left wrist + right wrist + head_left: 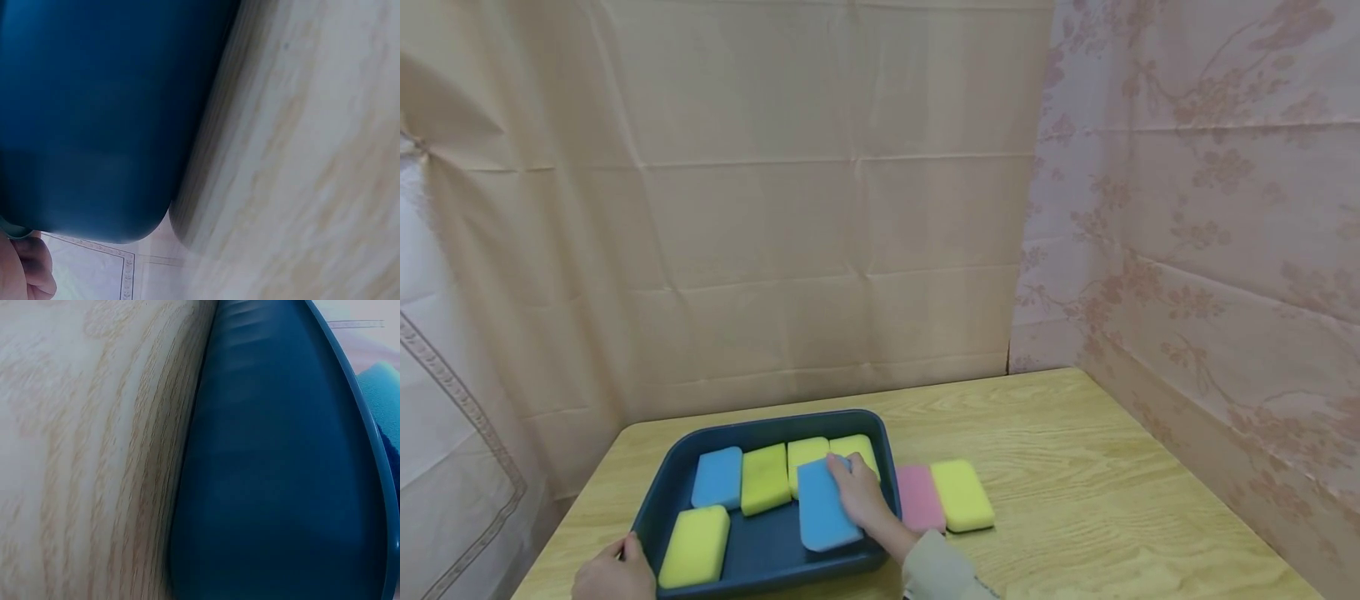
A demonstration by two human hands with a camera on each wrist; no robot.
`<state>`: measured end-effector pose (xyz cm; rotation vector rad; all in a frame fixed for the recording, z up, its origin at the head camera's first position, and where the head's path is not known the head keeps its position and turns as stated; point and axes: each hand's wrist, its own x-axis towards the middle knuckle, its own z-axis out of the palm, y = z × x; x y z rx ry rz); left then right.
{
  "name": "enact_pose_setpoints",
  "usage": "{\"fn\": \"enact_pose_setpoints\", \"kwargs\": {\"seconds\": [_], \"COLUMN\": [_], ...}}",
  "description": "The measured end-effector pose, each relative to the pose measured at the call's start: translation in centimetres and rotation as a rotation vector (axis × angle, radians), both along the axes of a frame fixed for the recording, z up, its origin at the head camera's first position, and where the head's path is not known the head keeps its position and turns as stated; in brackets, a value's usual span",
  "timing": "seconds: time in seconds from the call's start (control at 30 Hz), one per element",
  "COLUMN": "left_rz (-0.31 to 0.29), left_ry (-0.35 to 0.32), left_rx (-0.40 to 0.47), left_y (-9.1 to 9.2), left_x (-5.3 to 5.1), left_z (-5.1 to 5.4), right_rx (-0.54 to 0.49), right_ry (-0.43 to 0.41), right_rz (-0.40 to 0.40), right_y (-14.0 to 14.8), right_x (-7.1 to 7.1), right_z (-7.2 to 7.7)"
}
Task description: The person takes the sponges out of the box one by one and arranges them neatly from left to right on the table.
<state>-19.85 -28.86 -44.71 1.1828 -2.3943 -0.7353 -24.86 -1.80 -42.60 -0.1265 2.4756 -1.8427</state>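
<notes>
My right hand (863, 498) grips a blue sponge (822, 510) by its right side, inside the dark blue tray (775, 578) near its right wall. Part of that sponge (382, 397) also shows past the tray rim in the right wrist view. With curled fingers, my left hand (616, 570) holds the tray's front left corner; its fingers appear at the lower left of the left wrist view. Along the tray's back lie another blue sponge (717, 477) and several yellow sponges (765, 479). One more yellow sponge (696, 547) rests in the front left corner.
Right of the tray, on the wooden table (1075, 483), a pink sponge (919, 497) and a yellow sponge (962, 496) lie side by side. A beige curtain (820, 208) hangs behind the table, and flowered cloth (1210, 208) hangs along the right.
</notes>
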Motion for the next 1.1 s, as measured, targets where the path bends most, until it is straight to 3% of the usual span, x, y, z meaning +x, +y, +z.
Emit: {"fn": "enact_pose_setpoints", "kwargs": {"seconds": [0.33, 0.6, 0.8, 0.93, 1.1], "left_rz": [-0.003, -0.019, -0.026, -0.027, -0.036], "left_ry": [-0.092, -0.079, -0.036, -0.06, -0.093], "left_rx": [0.007, -0.011, -0.017, -0.008, -0.013], "left_y": [-0.1, -0.1, 0.0, 0.1, 0.0], "left_x": [0.1, 0.1, 0.1, 0.1, 0.2], "left_z": [0.3, 0.4, 0.4, 0.4, 0.6], "right_rx": [0.014, 0.003, -0.052, -0.089, -0.063], "right_ry": [0.033, 0.047, -0.005, -0.036, -0.02], "right_rz": [-0.014, -0.045, -0.064, -0.074, -0.07], "right_y": [1.4, 3.0, 4.0, 4.7, 5.5], "right_x": [0.2, -0.1, -0.1, -0.3, -0.5], "right_z": [0.3, 0.5, 0.5, 0.5, 0.5]}}
